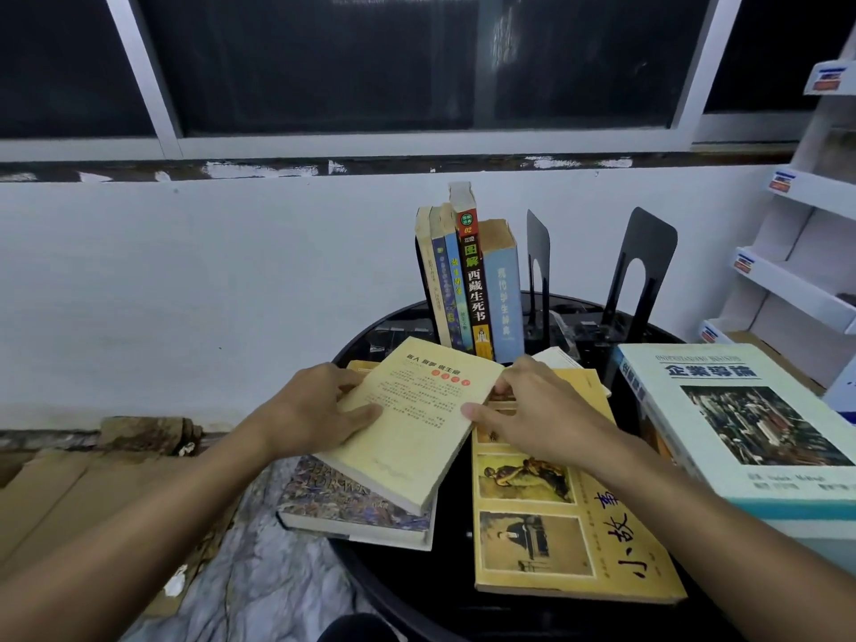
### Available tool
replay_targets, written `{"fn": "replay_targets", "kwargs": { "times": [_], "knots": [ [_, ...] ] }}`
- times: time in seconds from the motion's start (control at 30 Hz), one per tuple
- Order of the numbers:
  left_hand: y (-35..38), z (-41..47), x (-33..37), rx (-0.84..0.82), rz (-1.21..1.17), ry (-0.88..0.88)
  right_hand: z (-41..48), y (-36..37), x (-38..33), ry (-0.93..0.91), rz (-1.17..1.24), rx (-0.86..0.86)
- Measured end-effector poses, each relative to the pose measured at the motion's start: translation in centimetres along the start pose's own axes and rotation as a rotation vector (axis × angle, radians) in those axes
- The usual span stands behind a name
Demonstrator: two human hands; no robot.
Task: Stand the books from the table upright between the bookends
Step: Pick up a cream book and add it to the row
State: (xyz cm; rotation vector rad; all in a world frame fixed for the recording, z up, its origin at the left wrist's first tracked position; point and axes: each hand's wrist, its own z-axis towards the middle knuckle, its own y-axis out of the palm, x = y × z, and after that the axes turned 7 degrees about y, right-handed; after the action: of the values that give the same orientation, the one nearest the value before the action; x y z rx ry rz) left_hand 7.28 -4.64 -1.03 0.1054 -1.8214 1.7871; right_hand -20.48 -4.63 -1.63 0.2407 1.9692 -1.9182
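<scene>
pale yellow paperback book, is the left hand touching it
Touching. Head view: the left hand lays its thumb on the pale yellow paperback book, fingers at its edge.

pale yellow book (pixel 412 419); black table (pixel 454 525), bookends (pixel 641 271).

A shop corner — tagged white display racks (pixel 797 289) beside a dark window (pixel 417 62).
</scene>
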Motion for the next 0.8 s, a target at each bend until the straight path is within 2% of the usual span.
{"fn": "replay_targets", "kwargs": {
  "times": [0.43,0.57,0.63,0.8],
  "knots": [
    [1.1,-2.7,1.5,0.017,-0.135,0.019,3.8,0.3,1.3,-0.061,-0.044,-0.038],
    [-0.6,-1.8,1.1,0.079,-0.108,0.039,4.6,-0.2,1.8,-0.003,-0.047,-0.024],
    [-0.9,-0.2,-0.1,0.112,-0.062,-0.016,5.0,-0.4,1.7,0.034,-0.051,-0.029],
    [-1.4,3.4,-1.6,0.051,0.031,-0.162,5.6,-0.8,1.3,0.078,-0.008,-0.069]
  ]
}}
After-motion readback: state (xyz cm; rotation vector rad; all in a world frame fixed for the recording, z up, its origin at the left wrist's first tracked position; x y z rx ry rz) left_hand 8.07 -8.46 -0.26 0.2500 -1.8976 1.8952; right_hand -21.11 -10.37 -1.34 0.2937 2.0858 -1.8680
